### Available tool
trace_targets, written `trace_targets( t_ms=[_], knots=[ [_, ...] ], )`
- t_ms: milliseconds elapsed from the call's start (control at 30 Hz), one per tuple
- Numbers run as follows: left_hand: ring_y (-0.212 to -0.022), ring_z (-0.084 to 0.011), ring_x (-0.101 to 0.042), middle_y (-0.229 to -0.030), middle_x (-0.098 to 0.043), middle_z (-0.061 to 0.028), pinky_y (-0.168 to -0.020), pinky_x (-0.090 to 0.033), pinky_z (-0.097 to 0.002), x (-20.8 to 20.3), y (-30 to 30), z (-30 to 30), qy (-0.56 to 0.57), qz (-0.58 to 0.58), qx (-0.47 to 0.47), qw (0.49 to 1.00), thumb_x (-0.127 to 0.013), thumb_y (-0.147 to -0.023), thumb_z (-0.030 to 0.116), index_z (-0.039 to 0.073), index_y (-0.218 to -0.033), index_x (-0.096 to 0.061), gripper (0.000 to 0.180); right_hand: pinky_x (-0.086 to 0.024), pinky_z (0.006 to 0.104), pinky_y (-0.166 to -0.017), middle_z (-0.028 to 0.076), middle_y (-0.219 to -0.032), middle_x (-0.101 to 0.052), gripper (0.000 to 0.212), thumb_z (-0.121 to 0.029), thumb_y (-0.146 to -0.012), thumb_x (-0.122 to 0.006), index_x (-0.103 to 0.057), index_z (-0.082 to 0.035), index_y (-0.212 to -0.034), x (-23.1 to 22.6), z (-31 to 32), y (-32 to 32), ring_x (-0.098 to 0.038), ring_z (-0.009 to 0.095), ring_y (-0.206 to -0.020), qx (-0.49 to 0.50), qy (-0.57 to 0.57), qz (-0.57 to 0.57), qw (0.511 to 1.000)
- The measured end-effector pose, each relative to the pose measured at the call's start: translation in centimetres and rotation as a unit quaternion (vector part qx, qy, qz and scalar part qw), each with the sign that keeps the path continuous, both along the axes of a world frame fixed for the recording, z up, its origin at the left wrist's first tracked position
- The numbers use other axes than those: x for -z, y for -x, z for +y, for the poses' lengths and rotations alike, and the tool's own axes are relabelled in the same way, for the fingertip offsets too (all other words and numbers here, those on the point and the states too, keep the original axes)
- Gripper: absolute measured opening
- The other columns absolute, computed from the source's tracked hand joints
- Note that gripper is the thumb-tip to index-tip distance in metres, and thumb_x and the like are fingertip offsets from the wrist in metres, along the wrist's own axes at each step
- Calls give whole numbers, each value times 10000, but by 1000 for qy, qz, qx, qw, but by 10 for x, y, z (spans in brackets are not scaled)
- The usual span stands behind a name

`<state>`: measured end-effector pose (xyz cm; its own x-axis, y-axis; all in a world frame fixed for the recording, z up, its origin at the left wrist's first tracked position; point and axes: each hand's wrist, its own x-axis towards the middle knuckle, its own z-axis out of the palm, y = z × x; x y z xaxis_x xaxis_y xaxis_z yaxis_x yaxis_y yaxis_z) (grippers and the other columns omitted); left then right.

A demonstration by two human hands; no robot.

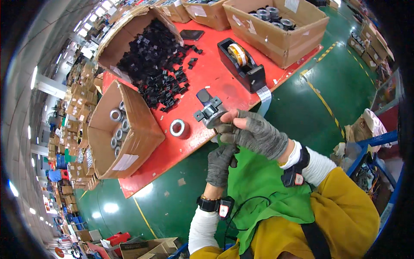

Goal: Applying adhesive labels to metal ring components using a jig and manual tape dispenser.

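Beside the table's front edge, my right hand [258, 134], in a grey fingerless glove, has its fingers closed against the side of a grey metal ring [214, 121]. A black plastic clip [211, 109] sits on that ring, and a dark rounded piece [204, 96] shows just beyond it. The fingers hide part of the ring. Just below, my left hand [222, 163], gloved alike, is closed with fingers curled; what they hold, if anything, is hidden. Another metal ring [179, 128] stands on the red table [148, 172] to the left.
A black tape dispenser [241, 64] stands at the table's right, its silvery strip [264, 99] hanging over the edge. Loose black clips [161, 86] spill from a tipped carton [113, 43]. Cartons of rings stand at the left [146, 138] and far right [284, 45].
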<state>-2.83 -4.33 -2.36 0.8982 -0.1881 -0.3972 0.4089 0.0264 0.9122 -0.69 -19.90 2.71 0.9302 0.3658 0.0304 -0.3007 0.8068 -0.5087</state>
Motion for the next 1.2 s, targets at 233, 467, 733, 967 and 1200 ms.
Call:
trace_targets(
  t_ms=[233,467,733,967,1200],
  knots=[
    [-593,-155,-552,-698,-593,-54,-544,-427,-280,2,-61,53,-91,-207,37,973,-581,-811,299,33,-871,-627,276,-411,427,-934,164,-1166,-521,308,-307,-879,-508,-545,-98,-1102,18,33,-2,-489,271,-1121,-39,-256,-43,965],
    [-776,-186,-582,-911,-608,-83,-679,-450,-277,-55,-113,40,-285,-299,143,900,-563,-824,164,24,-994,-603,223,-450,422,-890,175,-1131,-544,290,-336,-882,-505,-592,-97,-1022,18,40,-11,-546,285,-1045,-29,-279,-34,959],
    [-763,-129,-570,-859,-604,-34,-699,-460,-258,-68,-141,40,-33,-206,116,971,-632,-756,97,19,-961,-601,221,-422,364,-877,102,-982,-592,324,-337,-861,-500,-579,-51,-990,5,9,13,-544,236,-1017,-32,-35,-3,999],
    [-795,-128,-566,-878,-604,-40,-702,-456,-245,-105,-144,42,-4,-227,100,969,-652,-731,93,20,-1047,-579,333,-448,297,-724,66,-767,-601,287,-289,-849,-503,-601,-20,-835,-38,-42,-52,-583,159,-794,86,405,-160,896],
    [-836,-91,-539,-922,-598,-21,-763,-444,-233,-142,-117,23,-46,-268,86,958,-623,-747,-12,22,-1060,-580,318,-450,297,-776,61,-824,-608,193,-179,-763,-618,-607,-22,-875,-39,-1,-89,-580,167,-840,109,556,-338,751]
  ],
)
